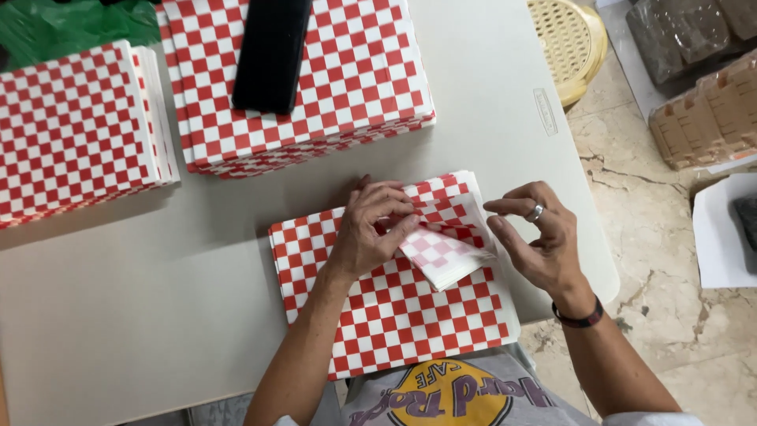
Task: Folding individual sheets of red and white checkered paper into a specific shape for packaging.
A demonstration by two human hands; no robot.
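A pale bench (118, 315) stands on a cracked beige marble floor (670, 315), with a yellow stool (572, 39) just beside it.

I see bare bench (118, 300) open on the left. Two checkered paper stacks (75, 126) and a black case (272, 51) block the far side.

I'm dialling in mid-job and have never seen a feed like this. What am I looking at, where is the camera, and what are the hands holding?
There is no machine: one camera on a person's head looks down at their two bare hands over a pale table. The left hand presses and pinches a folded red-and-white checkered paper lying on a stack of the same sheets. The right hand, wearing a ring and a dark wristband, hovers open beside the fold, holding nothing. Farther back are two more checkered stacks; a flat black object lies on the middle one. A round woven basket sits past the table's edge.
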